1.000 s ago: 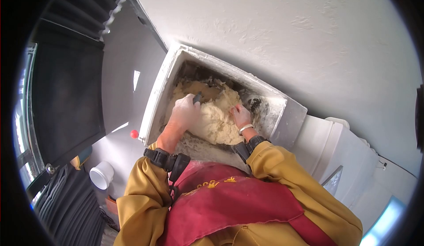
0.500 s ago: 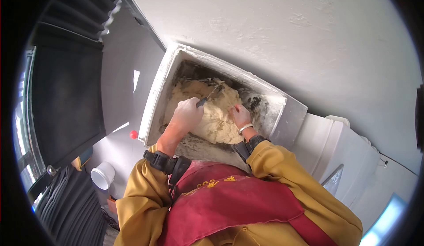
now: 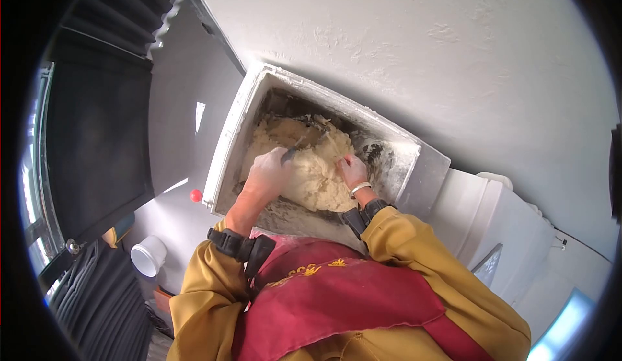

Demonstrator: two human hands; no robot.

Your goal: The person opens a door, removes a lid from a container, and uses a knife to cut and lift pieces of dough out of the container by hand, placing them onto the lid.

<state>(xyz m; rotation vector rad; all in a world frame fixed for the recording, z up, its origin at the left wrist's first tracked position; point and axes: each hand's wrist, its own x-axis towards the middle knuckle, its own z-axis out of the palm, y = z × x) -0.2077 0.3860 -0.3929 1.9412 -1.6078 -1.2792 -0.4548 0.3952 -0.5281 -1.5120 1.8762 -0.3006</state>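
Observation:
A large pale mass of dough (image 3: 321, 173) lies in a floury rectangular tub (image 3: 223, 144). My left hand (image 3: 271, 168), dusted white, is closed round the dark handle of a small scraper or knife (image 3: 293, 149), its blade pointing up and right over the dough. My right hand (image 3: 352, 168), with a white band at the wrist, rests at the dough's right side, its fingers closed on the dough's edge. Darker patches and flour show on the tub's inner walls.
Behind the tub rises a pale wall (image 3: 414, 43). White cabinets (image 3: 479, 218) stand to the right. At the lower left are a white bucket (image 3: 148, 256) and a dark pleated curtain (image 3: 103, 296); a red knob (image 3: 196, 196) is beside the tub.
My left hand has drawn slightly left and down with the tool, whose blade has pulled back from the dough's top. My right hand has hardly moved.

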